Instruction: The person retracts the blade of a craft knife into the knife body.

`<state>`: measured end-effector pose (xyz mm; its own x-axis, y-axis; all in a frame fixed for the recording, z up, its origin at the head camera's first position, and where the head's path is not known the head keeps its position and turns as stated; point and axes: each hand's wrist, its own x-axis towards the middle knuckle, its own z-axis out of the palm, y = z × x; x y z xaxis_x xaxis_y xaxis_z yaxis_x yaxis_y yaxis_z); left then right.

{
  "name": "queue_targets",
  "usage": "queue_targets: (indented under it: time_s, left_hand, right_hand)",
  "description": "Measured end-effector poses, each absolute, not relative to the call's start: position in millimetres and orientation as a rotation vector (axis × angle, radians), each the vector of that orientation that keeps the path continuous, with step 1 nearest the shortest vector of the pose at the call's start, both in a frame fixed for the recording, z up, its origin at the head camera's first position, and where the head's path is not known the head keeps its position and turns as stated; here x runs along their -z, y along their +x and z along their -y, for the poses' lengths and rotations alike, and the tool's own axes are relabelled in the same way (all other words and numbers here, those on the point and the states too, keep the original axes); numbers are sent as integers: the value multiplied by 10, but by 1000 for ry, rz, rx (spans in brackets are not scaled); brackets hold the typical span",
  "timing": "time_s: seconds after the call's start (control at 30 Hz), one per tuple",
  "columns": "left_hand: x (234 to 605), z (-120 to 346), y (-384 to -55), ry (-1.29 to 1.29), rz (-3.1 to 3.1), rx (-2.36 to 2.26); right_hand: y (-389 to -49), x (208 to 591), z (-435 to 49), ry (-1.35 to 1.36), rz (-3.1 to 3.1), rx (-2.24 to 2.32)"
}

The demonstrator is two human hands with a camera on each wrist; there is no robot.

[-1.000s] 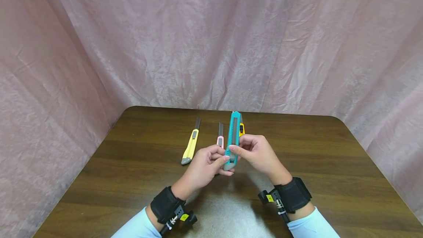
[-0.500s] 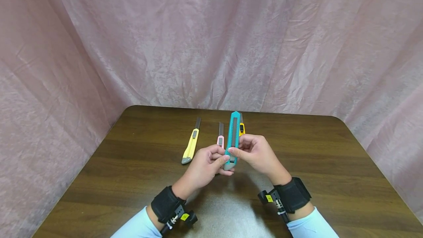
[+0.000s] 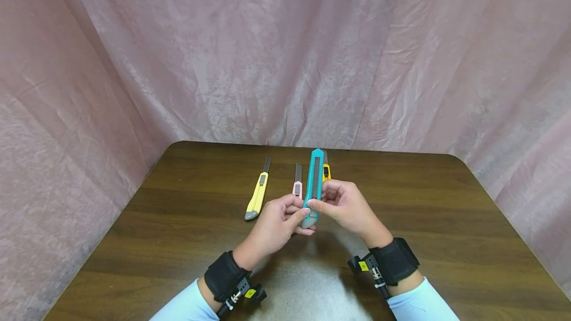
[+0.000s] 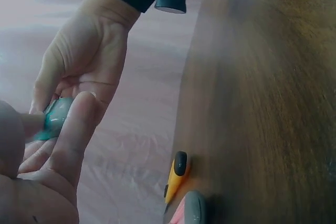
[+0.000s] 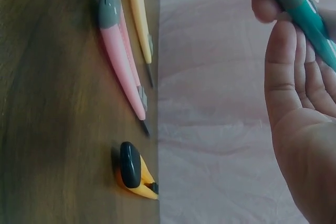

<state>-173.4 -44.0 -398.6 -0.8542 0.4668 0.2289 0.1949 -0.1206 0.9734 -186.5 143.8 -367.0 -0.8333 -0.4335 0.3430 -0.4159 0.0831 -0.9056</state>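
A teal utility knife with a grey butt stands tilted up above the table, no blade showing at its tip. My left hand pinches its lower end, thumb in front and fingers behind. From the other side my right hand grips it just higher, the thumb on the front near the slider, which is mostly covered. In the right wrist view, the teal knife passes between both hands. Behind it lie a pink utility knife and an orange-yellow one, both partly hidden. Their blades are out.
A pale yellow utility knife with its blade out lies to the left of my hands on the brown wooden table. The table's far edge runs just beyond the knives, before a pink curtain.
My right thumb has slid slightly down the teal knife toward its butt. A small bit showing at the knife's tip a second ago is gone. My left hand stays in place.
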Motion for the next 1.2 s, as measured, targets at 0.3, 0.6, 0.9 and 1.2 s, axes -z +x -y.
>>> queue_targets:
  time_s: [0.3, 0.6, 0.9, 1.2]
  left_hand:
    - [3955, 53, -1665, 833, -2331, -1734]
    - [4196, -415, -1386, 866, -2596, -885]
    - [4237, -586, -1206, 1141, -2698, -435]
    - [4268, -607, -1104, 1197, -2755, -382]
  right_hand:
    - [-1857, 3783, -1759, -485, -2553, 1718]
    - [-1521, 4035, -2111, -197, -2589, 1306]
    - [-1385, 4079, -2103, 18, -2581, 1107]
    - [-1383, 4122, -2094, 50, -2614, 1015]
